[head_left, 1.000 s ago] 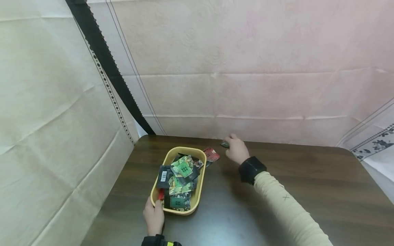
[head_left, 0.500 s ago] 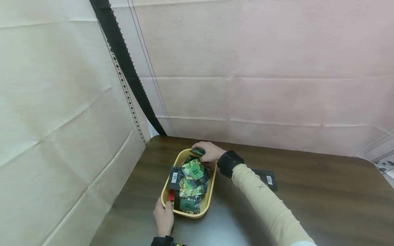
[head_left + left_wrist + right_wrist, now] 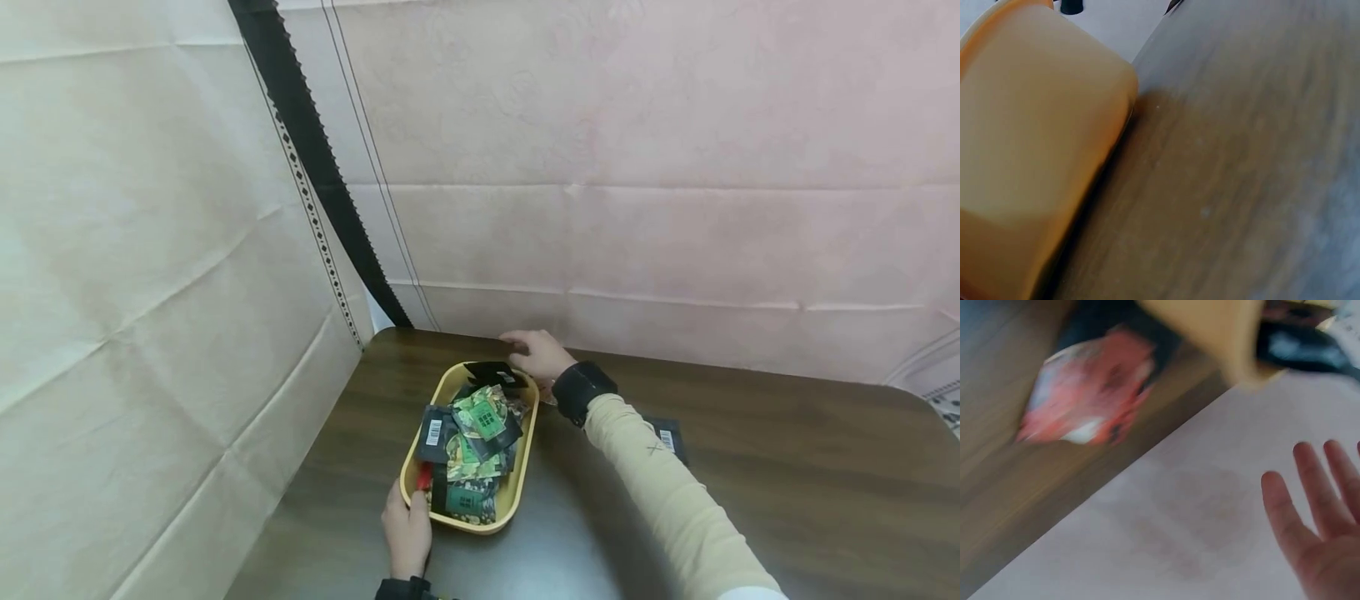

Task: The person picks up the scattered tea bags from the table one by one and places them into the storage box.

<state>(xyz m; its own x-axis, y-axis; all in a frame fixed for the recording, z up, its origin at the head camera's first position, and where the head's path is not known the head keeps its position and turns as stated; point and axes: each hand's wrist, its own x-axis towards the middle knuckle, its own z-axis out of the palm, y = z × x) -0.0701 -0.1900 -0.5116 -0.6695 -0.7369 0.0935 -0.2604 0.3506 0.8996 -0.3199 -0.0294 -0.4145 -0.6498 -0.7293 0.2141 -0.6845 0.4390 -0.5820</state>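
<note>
My left hand (image 3: pixel 407 529) grips the near left corner of a yellow plastic basket (image 3: pixel 527 442), thumb over the rim. Small flat packets fill the basket, among them a green-and-black packet (image 3: pixel 486 418) on top and a black packet (image 3: pixel 433 433) with a barcode leaning on the left rim. Another black packet (image 3: pixel 493 372) lies at the far end. Just past the far right corner is my right hand (image 3: pixel 542 354), holding nothing; its fingers look extended in the right wrist view. Below that corner a red-and-black packet (image 3: pixel 1094 387) lies on the table, mostly hidden in the head view.
One more black packet (image 3: pixel 667 435) lies on the brown wooden table (image 3: pixel 787 467), partly behind the right forearm. Pale cloth (image 3: pixel 637 250) hangs along the table's back edge and on the left. The left wrist view shows the basket's outer wall (image 3: pixel 1047 137).
The right hand carried a dark packet from the table leftward to the basket's far end, let it go there and drew back slightly right. The left hand kept hold of the basket.
</note>
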